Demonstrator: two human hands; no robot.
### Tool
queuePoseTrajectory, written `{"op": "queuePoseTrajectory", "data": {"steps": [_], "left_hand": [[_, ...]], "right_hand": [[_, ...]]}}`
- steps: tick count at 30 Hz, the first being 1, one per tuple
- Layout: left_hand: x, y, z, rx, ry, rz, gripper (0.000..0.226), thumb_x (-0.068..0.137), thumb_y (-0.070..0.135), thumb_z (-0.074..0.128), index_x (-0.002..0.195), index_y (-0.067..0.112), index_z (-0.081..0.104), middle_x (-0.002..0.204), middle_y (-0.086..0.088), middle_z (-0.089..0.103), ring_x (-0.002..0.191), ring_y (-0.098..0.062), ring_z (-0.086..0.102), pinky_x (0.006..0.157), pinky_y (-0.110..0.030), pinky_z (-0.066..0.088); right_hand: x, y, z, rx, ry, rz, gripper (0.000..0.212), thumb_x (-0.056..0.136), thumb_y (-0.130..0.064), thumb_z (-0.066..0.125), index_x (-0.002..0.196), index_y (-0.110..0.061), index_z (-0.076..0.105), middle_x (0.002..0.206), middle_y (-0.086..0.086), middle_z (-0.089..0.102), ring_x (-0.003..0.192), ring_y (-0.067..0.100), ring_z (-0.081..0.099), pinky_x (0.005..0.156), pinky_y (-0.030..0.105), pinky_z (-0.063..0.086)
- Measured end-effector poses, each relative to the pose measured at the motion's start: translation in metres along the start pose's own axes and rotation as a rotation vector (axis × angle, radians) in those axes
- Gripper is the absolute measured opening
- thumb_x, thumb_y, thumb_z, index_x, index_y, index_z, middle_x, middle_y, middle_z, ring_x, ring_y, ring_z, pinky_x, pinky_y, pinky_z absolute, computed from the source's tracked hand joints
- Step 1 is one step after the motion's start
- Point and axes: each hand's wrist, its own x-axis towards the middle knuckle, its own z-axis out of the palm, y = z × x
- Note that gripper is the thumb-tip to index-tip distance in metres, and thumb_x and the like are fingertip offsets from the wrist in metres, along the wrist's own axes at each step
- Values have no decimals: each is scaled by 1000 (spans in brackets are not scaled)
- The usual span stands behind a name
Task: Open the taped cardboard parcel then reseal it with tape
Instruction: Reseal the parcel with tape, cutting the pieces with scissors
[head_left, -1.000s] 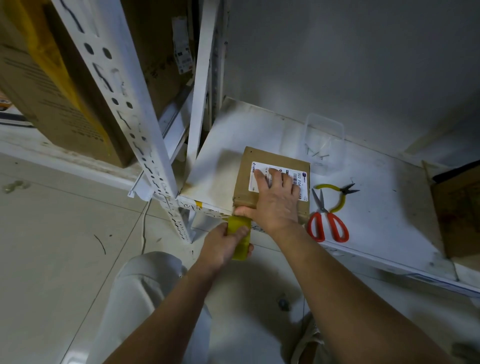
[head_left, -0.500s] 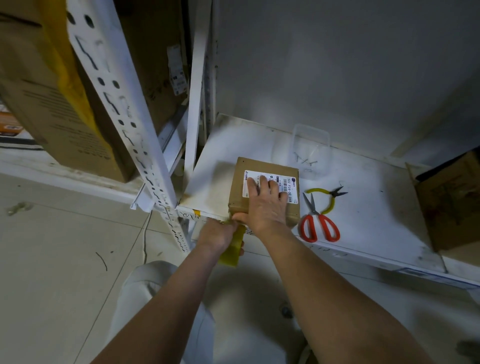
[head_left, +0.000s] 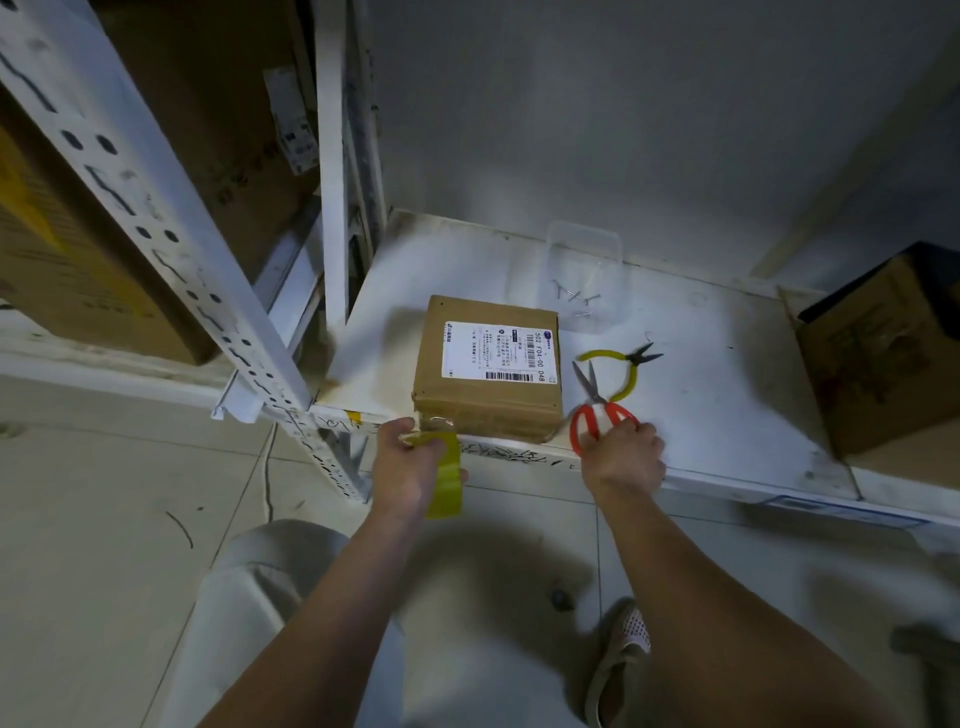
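Left hand (head_left: 402, 467) grips the yellow tape roll (head_left: 444, 480) at the shelf's front edge, right hand (head_left: 621, 452) grasps red-handled scissors (head_left: 597, 410); the stiff, light-looking brown cardboard parcel (head_left: 488, 374) wants steadying on top.

White shelf (head_left: 701, 415) carries clear plastic tub (head_left: 584, 260) near back wall, few screws (head_left: 574, 297) inside. Yellow-handled pliers (head_left: 621, 364) lie in front of tub. Open brown carton (head_left: 883, 353) at shelf's right end. Perforated white upright (head_left: 156, 228) at left, large cardboard boxes (head_left: 78, 270) behind it. Tiled floor (head_left: 104, 519) below.
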Motion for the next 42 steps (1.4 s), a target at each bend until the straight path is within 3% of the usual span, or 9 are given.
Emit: {"op": "queuePoseTrajectory", "data": {"steps": [7,12,16,20,24,30,34,36,42], "left_hand": [[-3,0,-1,23,30,2,23,92,17,58,112,12,48,76,-1,51,27,6,49,24,-11,32],[2,0,-3,4,36,-47,26,91,10,58,115,14,49,85,-7,57,26,-4,53,26,-15,38],[0,0,-7,23,13,-61,37,91,8,56,126,12,43,76,-5,58,27,-9,55,31,-16,43],[-7,3,-11,10,-4,-55,28,92,1,50,116,14,43,79,-8,52,23,-4,49,23,-12,32],[-6,4,-15,-16,-63,-69,27,92,6,54,114,15,41,77,-8,57,28,-9,56,29,-16,42],[-3,-2,-19,62,-97,-69,38,83,14,65,114,14,44,102,-18,65,72,-37,69,76,-47,58],[-2,-5,-21,39,-114,-38,19,86,-1,60,96,11,49,91,-22,64,57,-30,63,50,-32,56],[3,-7,-20,30,-112,-66,18,86,-5,58,94,8,49,94,-29,63,60,-32,62,56,-39,57],[2,-26,-30,122,-148,-158,33,88,5,58,119,3,46,84,-18,61,39,-15,62,35,-21,48]], "right_hand": [[16,2,0,-34,-73,35,56,80,-52,65,117,-11,57,107,9,61,100,24,58,80,34,52],[3,-5,-7,193,22,71,55,83,-62,54,102,-11,63,88,5,61,83,22,60,67,30,46],[-3,-18,-22,759,11,-90,38,83,-30,69,114,-13,55,107,6,66,98,23,62,85,36,50],[-18,-33,-63,1087,-344,-312,20,76,-10,75,92,-10,63,84,-1,71,71,8,64,59,19,50],[-37,-58,-76,882,-566,-488,24,73,-9,77,89,-16,61,78,-7,69,69,9,63,64,23,53],[-56,-109,-39,147,-204,-722,46,79,-39,72,117,-28,49,110,-4,62,100,19,59,81,31,50],[-54,-118,-36,-6,-97,-786,53,80,-41,70,125,-24,47,117,0,61,107,21,58,85,32,49],[-53,-117,-33,-28,-86,-794,55,80,-42,69,126,-22,46,117,1,61,107,22,58,86,34,49],[-49,-115,-25,24,-102,-771,57,81,-41,69,128,-23,43,121,2,58,110,22,56,88,34,49]]}}
